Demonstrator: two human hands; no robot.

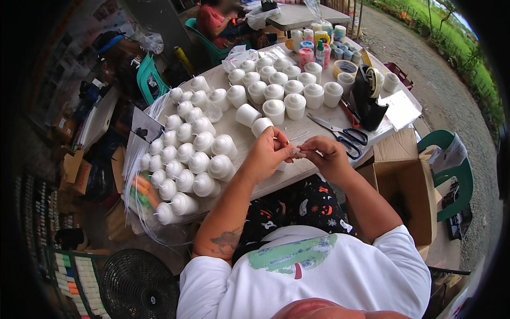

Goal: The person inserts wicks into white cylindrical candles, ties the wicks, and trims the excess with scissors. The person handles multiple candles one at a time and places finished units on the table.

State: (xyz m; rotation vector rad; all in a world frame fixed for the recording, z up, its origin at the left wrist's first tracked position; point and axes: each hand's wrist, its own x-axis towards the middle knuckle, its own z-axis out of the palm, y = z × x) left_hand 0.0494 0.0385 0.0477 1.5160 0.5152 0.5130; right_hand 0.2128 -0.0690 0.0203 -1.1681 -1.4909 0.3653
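My left hand (272, 155) and my right hand (325, 157) meet over the table's near edge, fingertips pinched together. Between them is something small and whitish, too small to name. Just beyond my left hand stands a white cylinder (261, 125), partly hidden by the fingers. Another white cylinder (247, 114) lies tilted behind it. To the left, several white candles (198, 162) with swirled tops stand in rows, some with wicks showing. More such candles (274, 110) fill the table's middle. Scissors (340, 134) with dark blue handles lie right of my right hand.
A black tape dispenser (371, 101) and white paper (401, 109) are at the table's right. Coloured candles (306, 57) stand at the back. Long white wicks (135, 154) hang over the left edge. An open cardboard box (398, 175) sits at my right. Another person (215, 24) sits beyond.
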